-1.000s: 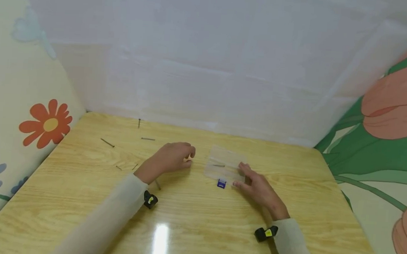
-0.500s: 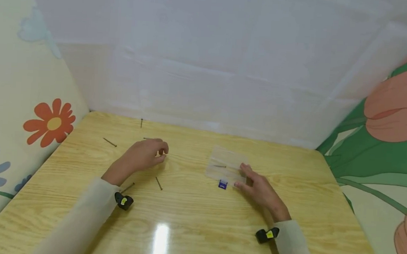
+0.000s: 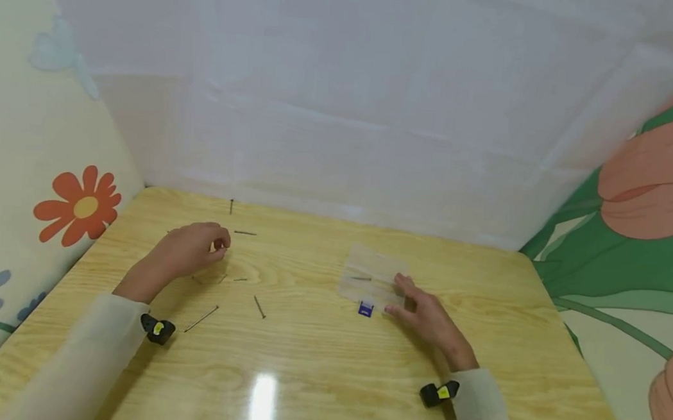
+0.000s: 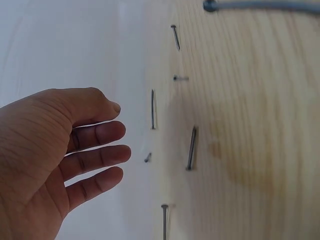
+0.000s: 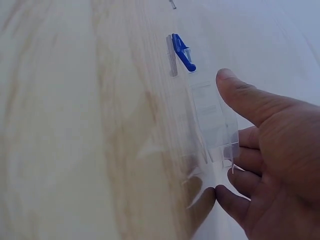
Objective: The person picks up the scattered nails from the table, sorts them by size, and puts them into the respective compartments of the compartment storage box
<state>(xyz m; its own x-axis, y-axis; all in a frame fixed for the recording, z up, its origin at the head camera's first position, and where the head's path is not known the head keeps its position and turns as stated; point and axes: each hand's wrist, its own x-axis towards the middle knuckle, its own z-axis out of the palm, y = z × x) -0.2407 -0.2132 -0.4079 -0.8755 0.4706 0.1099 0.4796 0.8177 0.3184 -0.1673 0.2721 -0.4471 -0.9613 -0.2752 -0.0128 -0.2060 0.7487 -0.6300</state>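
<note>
My left hand [image 3: 186, 250] hovers above the left part of the table, thumb and fingers loosely bent. Nothing shows between its fingers in the left wrist view. Several loose nails lie around and beneath it, among them a long nail [image 3: 201, 318], another nail [image 3: 259, 307], and a nail [image 4: 192, 148] just beyond the fingertips. At the right, my right hand [image 3: 431, 315] holds the right end of a clear plastic box [image 3: 376, 264] between thumb and fingers. The box has a blue latch [image 5: 183, 52] at its near side. One nail [image 3: 361, 278] shows within the box's outline.
The wood-grain table [image 3: 315, 369] backs onto a white sheet [image 3: 348, 108]. Flower-printed panels stand at the left and right edges. Near the back lie a nail [image 3: 231, 207] and a sideways nail [image 3: 245, 233]. Shorter nails, including one short nail [image 3: 240, 279], lie mid-left.
My left hand has moved left, away from the box, over the nails. A short nail now shows where the left hand passed. The right hand and box stay in place.
</note>
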